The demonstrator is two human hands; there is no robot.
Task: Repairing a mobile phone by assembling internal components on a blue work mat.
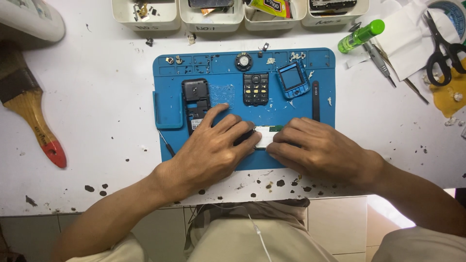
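Both hands press together over a small phone circuit board (266,135) with a white patch, low on the blue work mat (223,73). My left hand (213,148) covers the board's left end, its fingers bent around a dark part. My right hand (315,148) pinches the board's right end. Above them on the mat lie a black phone back housing (195,99), a black keypad (256,89) with yellow keys, and a blue front frame with a screen (293,79).
A black pry stick (316,99) and a round speaker (243,61) lie on the mat. White bins (211,22) line the far edge. Also here: green bottle (360,36), scissors (442,51), tweezers (381,60), a wooden brush (30,109) at left, a thin screwdriver (166,142).
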